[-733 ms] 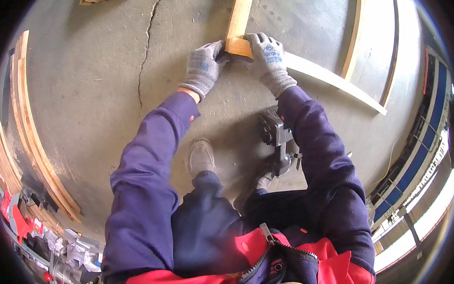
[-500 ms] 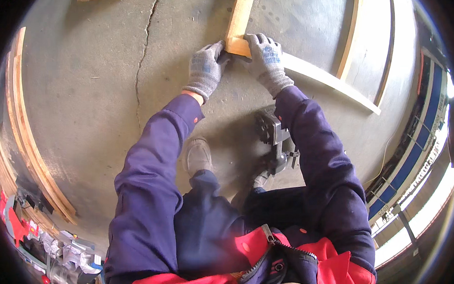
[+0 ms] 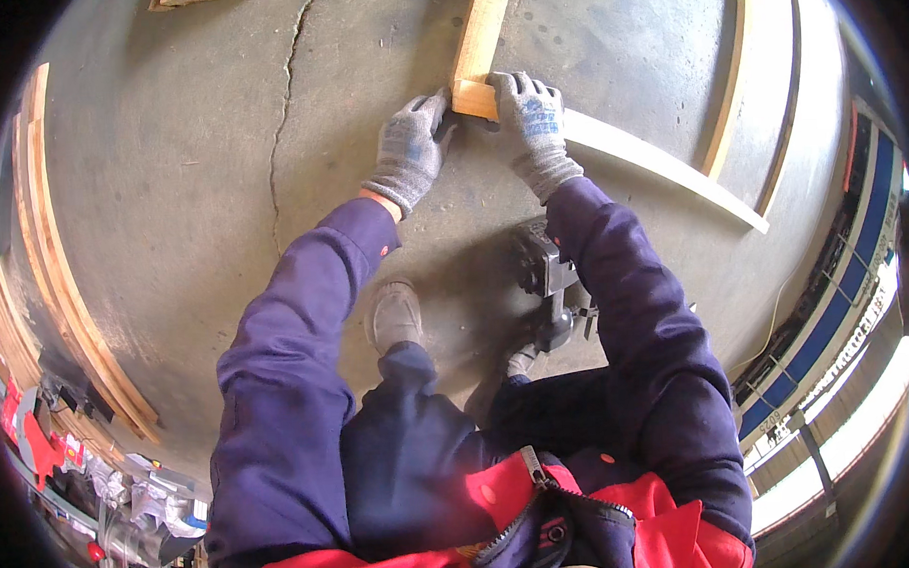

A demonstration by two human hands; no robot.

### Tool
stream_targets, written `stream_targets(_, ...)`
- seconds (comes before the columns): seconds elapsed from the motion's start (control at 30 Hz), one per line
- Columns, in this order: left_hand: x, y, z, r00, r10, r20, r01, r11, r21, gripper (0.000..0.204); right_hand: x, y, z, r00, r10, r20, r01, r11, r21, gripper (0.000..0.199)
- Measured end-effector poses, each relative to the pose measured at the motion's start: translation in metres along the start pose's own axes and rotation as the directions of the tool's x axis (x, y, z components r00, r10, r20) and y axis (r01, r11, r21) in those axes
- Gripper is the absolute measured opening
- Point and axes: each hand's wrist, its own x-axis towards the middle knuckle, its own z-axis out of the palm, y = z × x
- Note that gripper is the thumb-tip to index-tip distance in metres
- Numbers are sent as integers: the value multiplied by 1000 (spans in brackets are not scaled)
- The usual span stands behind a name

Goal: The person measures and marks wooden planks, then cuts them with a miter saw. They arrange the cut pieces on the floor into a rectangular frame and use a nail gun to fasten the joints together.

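Two wooden boards meet in a corner on the floor ahead of me. One wooden board [image 3: 483,33] runs away from me; the other board [image 3: 660,159], pale on its lit upper edge, stretches off to the right. My left hand [image 3: 408,153], in a grey knit glove, has its fingers bent against the left side of the corner. My right hand [image 3: 531,126], gloved the same way, is closed over the right-running board just beside the joint. Its fingertips are partly hidden behind the board.
A black power tool [image 3: 546,266], like a nail gun, stands on the floor by my right foot. Further boards [image 3: 730,84] lie at the right. Long planks [image 3: 63,268] lie along the left, above a cluttered heap [image 3: 132,506]. A crack [image 3: 286,100] crosses the concrete floor.
Both hands stay at the corner, and the boards keep their arrangement. The view has shifted slightly; more of the wood pile at the top left shows.
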Motion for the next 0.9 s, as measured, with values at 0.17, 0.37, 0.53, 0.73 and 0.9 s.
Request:
stream_targets(0.17, 2, 3, -3, 995, 92, -43, -91, 996, 23, 40, 0, 1, 0, 1000, -1, -5, 2, 997, 73, 61)
stream_targets(0.37, 4, 3, -6, 999, 44, 32, -45, 998, 33, 37, 2, 3, 2, 998, -30, -51, 37, 991, 131, 61)
stream_targets(0.53, 3, 4, -3, 999, 37, -6, -37, 999, 33, 40, 3, 3, 3, 1000, -8, -15, 10, 994, 107, 60)
stream_targets(0.73, 11, 3, -14, 995, 30, 93, -32, 999, 20, 45, 4, -5, -3, 1000, 1, 16, -1, 999, 32, 60)
stream_targets(0.9, 15, -3, -22, 984, -12, 176, 22, 998, -51, 52, 4, -10, -32, 997, 0, 73, -8, 994, 110, 62)
